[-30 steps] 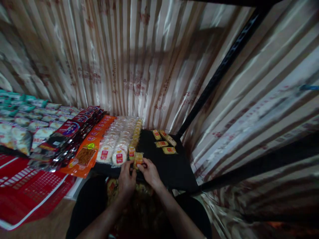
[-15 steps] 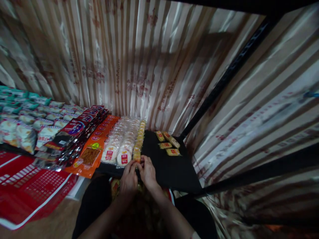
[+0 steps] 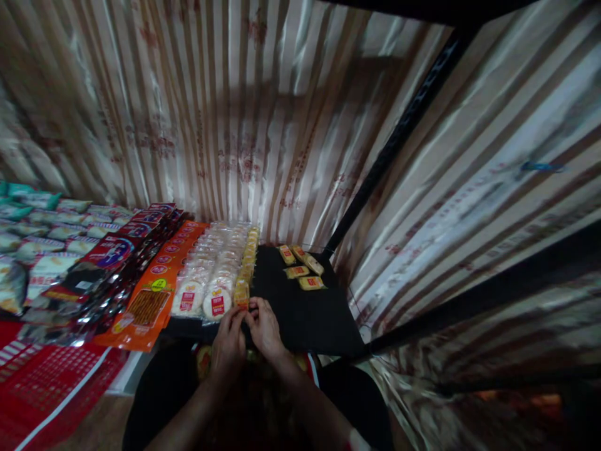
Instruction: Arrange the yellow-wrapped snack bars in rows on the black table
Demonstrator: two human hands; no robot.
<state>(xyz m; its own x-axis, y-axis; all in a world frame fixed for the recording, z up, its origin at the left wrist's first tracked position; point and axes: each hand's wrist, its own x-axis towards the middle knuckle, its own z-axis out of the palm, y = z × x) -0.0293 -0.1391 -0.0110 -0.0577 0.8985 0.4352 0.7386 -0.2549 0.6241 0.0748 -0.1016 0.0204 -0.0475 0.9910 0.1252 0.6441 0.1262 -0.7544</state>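
Note:
My left hand (image 3: 228, 343) and my right hand (image 3: 265, 329) meet at the near end of a row of small yellow snack packets (image 3: 248, 260). Closed fingertips of both hands pinch the front yellow snack packet (image 3: 241, 293) from its near side, partly covering it. To the left of that row stand two rows of round white crackers in clear wrappers (image 3: 218, 302), their front packs showing red labels. Several loose yellow packets (image 3: 310, 284) lie to the right on the black tabletop (image 3: 300, 319).
Further left are orange snack bags (image 3: 148, 307), a pile of dark red bags (image 3: 107, 254) and white-and-green bags (image 3: 51, 266). A red basket (image 3: 51, 376) sits lower left. Behind runs a striped sheet wall (image 3: 282, 113), with a black pole (image 3: 375, 169) slanting at the right.
The view has swung a little to the right, so everything sits further left in the picture. Both hands stay at the front end of the yellow row, with little visible motion.

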